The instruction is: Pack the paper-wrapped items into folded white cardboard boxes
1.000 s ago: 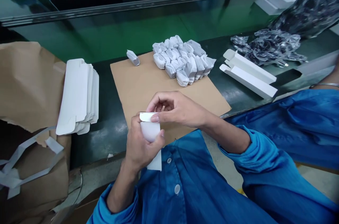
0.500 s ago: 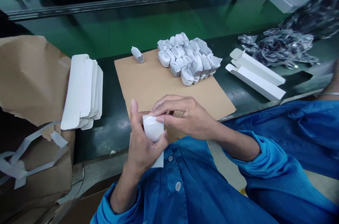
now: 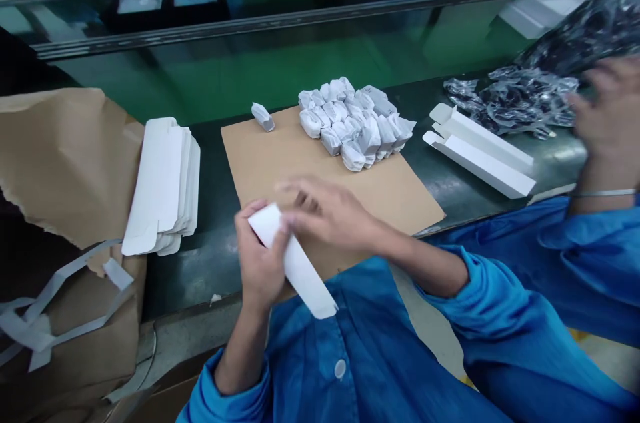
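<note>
My left hand (image 3: 261, 256) is wrapped round a long, narrow white carton (image 3: 305, 270). The carton slants, its upper end between thumb and fingers and its lower end against the blue work coat (image 3: 360, 330). Just beside that upper end is my right hand (image 3: 333, 213), blurred by motion, its thumb and fingers apart and nothing visible between them. Under the hands lies a brown cardboard sheet (image 3: 275, 156). Several small paper-wrapped pieces (image 3: 350, 116) are bunched at its far side, and a single wrapped piece (image 3: 263, 116) lies at its far left corner.
A stack of flat white cartons (image 3: 160, 190) is on the left beside torn brown paper (image 3: 65, 163). To the right are open white cartons (image 3: 483, 153) and crumpled clear plastic (image 3: 520, 96). A co-worker's hand (image 3: 613, 123) reaches in at the right edge. Behind runs a green conveyor (image 3: 250, 56).
The carton has tipped from nearly upright to a slant, its lower end swinging right. My right hand has come off its top end. A co-worker's hand has entered at the right.
</note>
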`<state>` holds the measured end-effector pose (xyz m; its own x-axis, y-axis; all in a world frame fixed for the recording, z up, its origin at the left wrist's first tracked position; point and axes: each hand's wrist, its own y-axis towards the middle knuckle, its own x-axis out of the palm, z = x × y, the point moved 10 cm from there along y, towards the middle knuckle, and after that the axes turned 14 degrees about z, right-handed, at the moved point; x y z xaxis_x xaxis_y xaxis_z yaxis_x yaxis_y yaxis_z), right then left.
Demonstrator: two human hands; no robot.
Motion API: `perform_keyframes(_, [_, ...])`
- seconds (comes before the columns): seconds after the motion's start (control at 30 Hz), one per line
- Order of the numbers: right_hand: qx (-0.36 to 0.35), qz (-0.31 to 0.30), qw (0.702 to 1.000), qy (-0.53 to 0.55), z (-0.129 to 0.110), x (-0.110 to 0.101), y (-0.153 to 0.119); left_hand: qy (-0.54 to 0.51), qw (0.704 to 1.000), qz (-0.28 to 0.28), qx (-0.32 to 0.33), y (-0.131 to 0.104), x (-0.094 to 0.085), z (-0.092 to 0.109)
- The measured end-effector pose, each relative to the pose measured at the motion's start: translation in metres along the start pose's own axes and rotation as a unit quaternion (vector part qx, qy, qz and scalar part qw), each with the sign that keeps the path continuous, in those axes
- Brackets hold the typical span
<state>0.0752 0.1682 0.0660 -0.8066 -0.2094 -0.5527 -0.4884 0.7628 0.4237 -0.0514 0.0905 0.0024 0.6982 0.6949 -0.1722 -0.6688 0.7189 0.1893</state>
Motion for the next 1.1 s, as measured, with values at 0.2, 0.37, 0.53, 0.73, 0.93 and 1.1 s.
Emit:
perform_keyframes(0.2, [0.089,0.051,0.976,-0.190,0.074,0.015,0.147,-0.010,0.994,0.073,-0.085,0.048,-0.002,-0.035])
perform_keyframes(0.37, [0.108,0.016,0.981,-0.158,0.091,0.065,0.195,0.135,0.987,0.084,-0.012,0.064,-0.010,-0.029])
perform_keyframes(0.53, [0.111,-0.011,0.981,0.156,0.078,0.045,0.134,0.247,0.965,0.087,-0.004,0.068,-0.026,-0.035])
perform_keyframes(0.73, [0.269,0.051,0.898,0.344,0.094,-0.002,-0.001,0.309,0.946,0.065,0.078,0.068,-0.021,-0.023])
perform_keyframes(0.93, [0.308,0.102,0.932,0.159,0.118,-0.029,-0.061,0.290,0.855,-0.217,0.372,0.005,0.015,0.020])
perform_keyframes(1.1, [0.159,-0.011,0.952,-0.261,0.103,-0.067,-0.059,0.322,0.730,-0.385,0.464,-0.034,0.031,0.011])
